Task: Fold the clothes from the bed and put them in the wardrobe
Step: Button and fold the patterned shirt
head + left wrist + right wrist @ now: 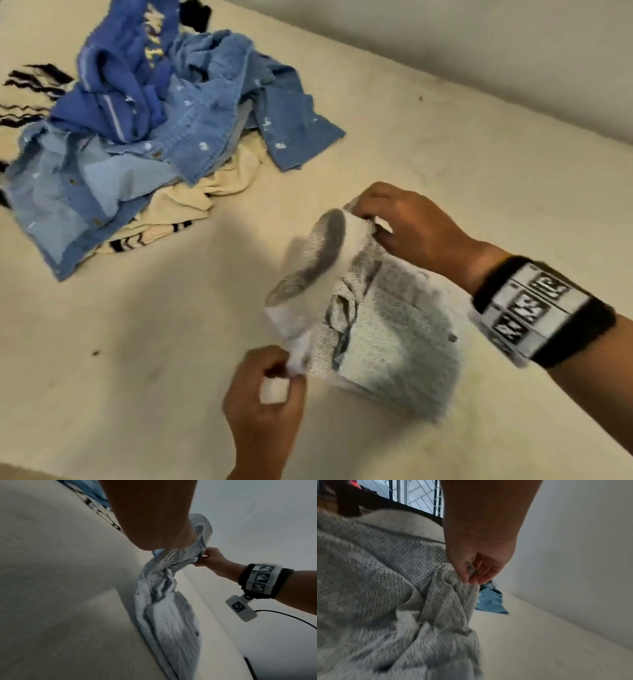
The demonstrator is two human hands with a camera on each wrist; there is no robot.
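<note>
Head view first, going left to right: a heap of unfolded clothes (137, 137) is lying on the far left of the bed (445, 144), with a blue top, a denim shirt (212, 113) and a cream knit with black zigzags beneath them. Nearer us and to the right, we are holding a pale patterned shirt (387, 329) by its collar end, the body of it resting on the bed just below our hands.

Our left hand (263, 394) is pinching the near corner of the collar, fingers curled tight on the cloth. Our right hand (404, 222) is pinching the far corner; in the right wrist view the thumb and fingers (471, 577) are clamped together on a fold of the weave. A marked band (537, 308) is sitting on the right wrist.

We judge that we are at the start of folding this shirt: squaring it up by the shoulders. Next we would need to lay it flat and smooth, bring the sides in, then double it over. The heap is still waiting, and no wardrobe is showing in any view.
</note>
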